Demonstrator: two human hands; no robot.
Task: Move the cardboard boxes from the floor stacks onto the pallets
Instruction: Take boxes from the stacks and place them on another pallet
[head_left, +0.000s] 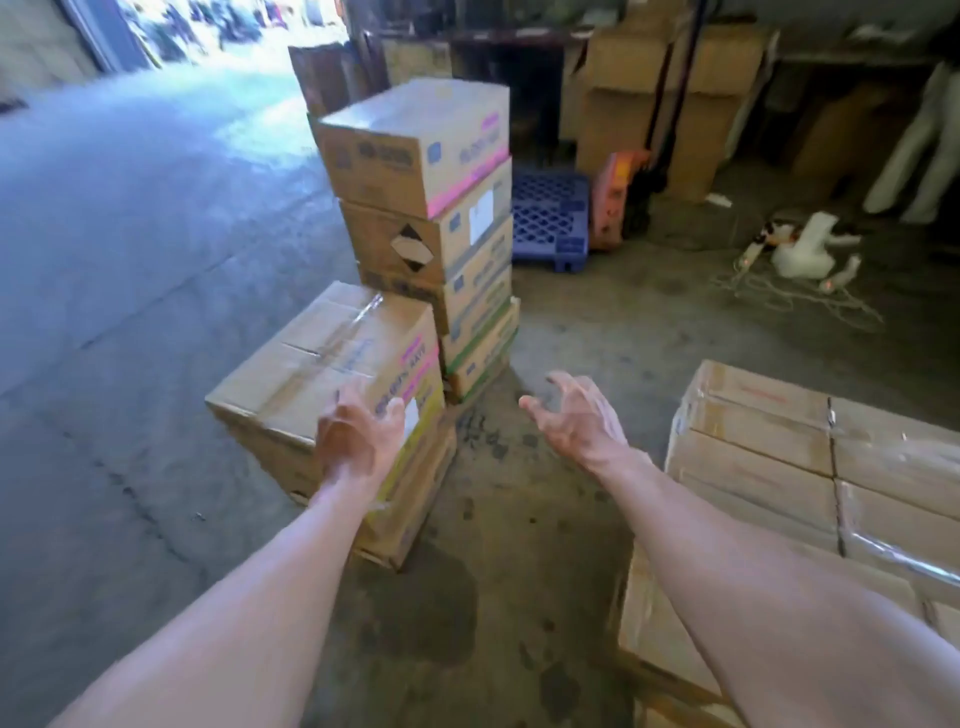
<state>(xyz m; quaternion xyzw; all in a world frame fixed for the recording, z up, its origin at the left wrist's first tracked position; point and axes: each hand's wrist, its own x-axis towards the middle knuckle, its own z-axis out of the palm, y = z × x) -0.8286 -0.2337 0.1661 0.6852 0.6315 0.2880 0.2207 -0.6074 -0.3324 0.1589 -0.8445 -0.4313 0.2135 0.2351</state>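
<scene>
Head view, looking forward and down along two bare forearms.

Left hand (358, 436) out in front of the near right corner of a brown cardboard box with clear tape across its flaps and a pink band on its side (322, 358). Fingers loosely curved and apart, gripping nothing; cannot tell whether touching the cardboard or just short of it. That box on top of a low stack, resting on a second plain brown cardboard box (421, 499), all on the stained grey concrete floor (130, 322).

Right hand (576, 415) well apart from the left, over bare floor between the low stack and the wrapped load on the right. Fingers spread wide and crooked, palm turned inward, holding nothing.

Just behind the low stack, a tall stack of several cartons. Uppermost, a brown cardboard carton with a pink stripe along its lower edge (415, 140), set slightly askew. Beneath it, a brown carton with a black-and-white diamond label and a white sticker (415, 241). Lower ones with green trim, partly hidden.

In the right foreground, a block of brown cardboard boxes under clear plastic wrap (769, 457), with a brown wooden slat (670, 680) at its near lower edge.

Behind the tall stack, a blue plastic lattice pallet (550, 218) on the floor, just beside an orange piece of equipment (618, 202). Farther right, a white lumpy object amid tangled pale cord (800, 249), too blurred to identify. Along the back wall, tall upright brown cartons (649, 104).
</scene>
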